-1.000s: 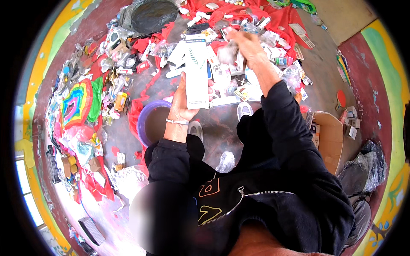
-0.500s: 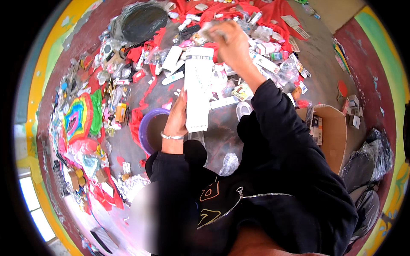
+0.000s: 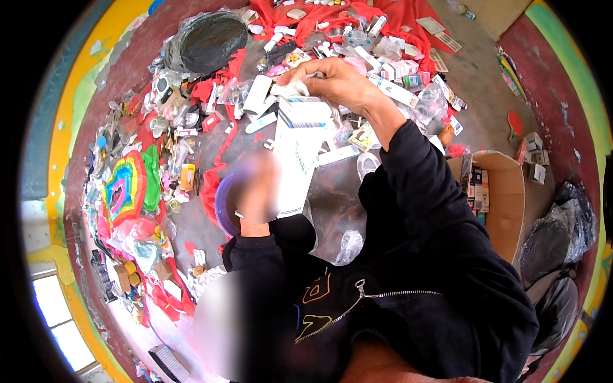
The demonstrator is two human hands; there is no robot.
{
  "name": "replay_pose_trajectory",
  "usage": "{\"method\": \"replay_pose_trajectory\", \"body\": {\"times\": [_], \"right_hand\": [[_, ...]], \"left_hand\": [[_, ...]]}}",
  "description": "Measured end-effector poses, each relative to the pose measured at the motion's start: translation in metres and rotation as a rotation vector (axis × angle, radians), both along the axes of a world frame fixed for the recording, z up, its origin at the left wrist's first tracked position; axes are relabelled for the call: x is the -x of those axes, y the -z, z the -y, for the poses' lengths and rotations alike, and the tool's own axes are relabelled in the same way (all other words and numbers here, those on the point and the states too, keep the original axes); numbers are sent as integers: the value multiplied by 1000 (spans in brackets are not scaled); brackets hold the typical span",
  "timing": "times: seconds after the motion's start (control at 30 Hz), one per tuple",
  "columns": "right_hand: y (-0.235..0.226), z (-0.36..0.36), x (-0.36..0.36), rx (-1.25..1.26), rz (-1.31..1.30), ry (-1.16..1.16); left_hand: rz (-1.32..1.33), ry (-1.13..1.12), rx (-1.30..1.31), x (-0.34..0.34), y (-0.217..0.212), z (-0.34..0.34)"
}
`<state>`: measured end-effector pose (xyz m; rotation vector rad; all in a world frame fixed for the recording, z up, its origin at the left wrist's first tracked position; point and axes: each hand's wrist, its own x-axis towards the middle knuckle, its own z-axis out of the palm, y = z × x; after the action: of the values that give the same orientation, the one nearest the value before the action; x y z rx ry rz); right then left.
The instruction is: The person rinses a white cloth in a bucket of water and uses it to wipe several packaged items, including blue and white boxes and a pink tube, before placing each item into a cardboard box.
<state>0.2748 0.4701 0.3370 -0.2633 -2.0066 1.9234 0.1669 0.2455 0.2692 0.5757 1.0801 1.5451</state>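
A long white carton [image 3: 297,167] with a striped barcode at its top end stands tilted in front of me. My left hand [image 3: 257,188] holds it by its left side; the fingers are blurred. At the carton's top end, my right hand [image 3: 341,83] pinches a crumpled whitish wad [image 3: 295,88], perhaps cloth or tissue, which touches or nearly touches the carton. Behind my left hand is a purple round tub [image 3: 225,207], partly hidden by the hand.
A cardboard box [image 3: 504,210] with small cartons in it stands at the right. Mixed bottles, packets and cartons lie across the floor ahead on red cloth [image 3: 408,19]. A black plastic-lined basin [image 3: 214,41] is at the far left. A rainbow-coloured mat [image 3: 124,188] lies left.
My right hand has come down and left with the wad to the carton's top end. The carton has shifted down slightly and tipped, its top toward the right.
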Motion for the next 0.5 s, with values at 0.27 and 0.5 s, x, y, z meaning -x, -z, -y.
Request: {"method": "replay_pose_trajectory", "body": {"times": [0.27, 0.5], "right_hand": [[-16, -7, -10, 451, -418, 327], [-28, 27, -9, -351, -301, 155]], "left_hand": [[-545, -223, 84, 70, 90, 34], [-1199, -307, -2, 42, 48, 3]]}}
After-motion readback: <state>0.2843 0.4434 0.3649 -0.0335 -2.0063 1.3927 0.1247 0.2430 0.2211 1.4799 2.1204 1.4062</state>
